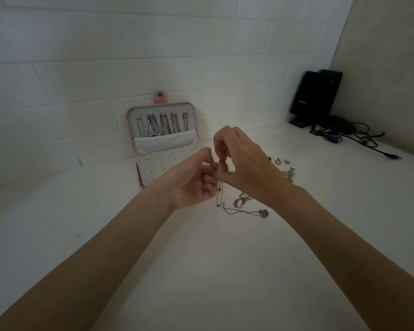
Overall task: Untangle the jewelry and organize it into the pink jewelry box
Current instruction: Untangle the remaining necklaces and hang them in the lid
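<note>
Chain, a thin silver necklace (219,192), is pinched at its top between the curled fingers of the left hand (196,180) and right hand (244,168), and hangs straight down to a heart pendant (263,213) on the white table (201,259). The open pink jewelry box (161,132) is propped just behind the hands, nearer the left; nothing is seen between. Loose small earrings (287,170) are scattered right, a black speaker (314,96) beyond.
</note>
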